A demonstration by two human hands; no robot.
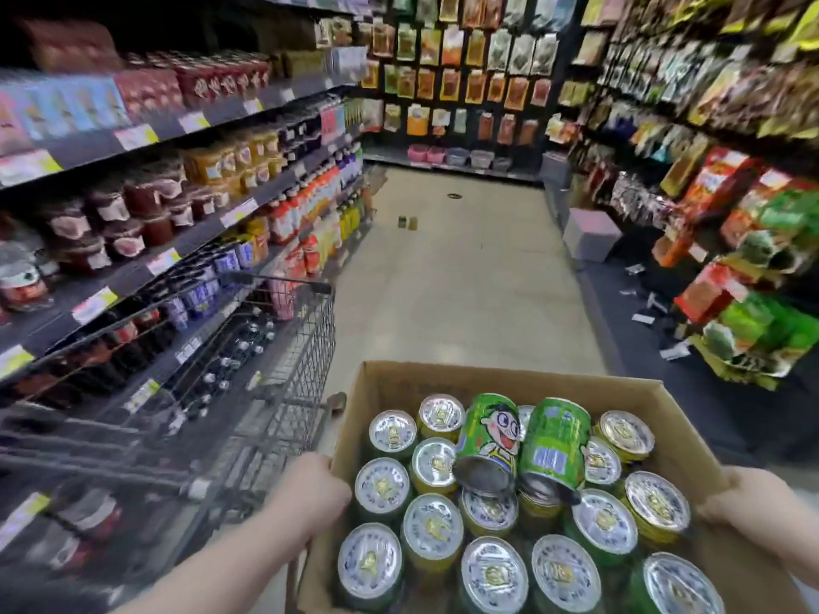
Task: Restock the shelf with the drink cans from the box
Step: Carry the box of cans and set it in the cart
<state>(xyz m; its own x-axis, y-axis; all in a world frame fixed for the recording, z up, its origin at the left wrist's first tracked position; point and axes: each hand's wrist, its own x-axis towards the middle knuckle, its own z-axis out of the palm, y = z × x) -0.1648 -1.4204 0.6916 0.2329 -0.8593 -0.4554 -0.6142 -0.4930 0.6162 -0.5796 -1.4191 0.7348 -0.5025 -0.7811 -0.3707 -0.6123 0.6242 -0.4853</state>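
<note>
View: head camera, looking forward and down a shop aisle; the picture is blurred at its sides.
Box: an open cardboard box (443, 387) fills the lower right, held up in front of the person.
Cans: green drink cans (432, 531) stand upright and packed close, silver tops up, from the box's near edge to its far edge.
Loose cans: two more lie tilted on top of the others near the box's middle, one showing a cartoon face (487, 436), the other (556, 440) touching it on its right.
Left hand: the left hand (310, 489) grips the box's left edge, fingers curled around the wall.
Right hand: the right hand (744, 498) grips the box's right edge; its fingertips are hidden behind the cardboard.
Cart: a wire shopping cart (283, 347) stands just beside the box's left edge.
Shelves: stocked shelves (133, 277) of jars and bottles run along the left; hanging snack packets (731, 170) cover the right.
Floor: two small cans (408, 223) stand on the floor (465, 281) well ahead, near the left shelves.
Step in hand: by my reading, the box is being carried to the shelf; no can has been taken out yet.
Next move: likely needs the box set down level near the right shelf spot, so the tilted cans do not roll out, freeing a hand to lift cans.
</note>
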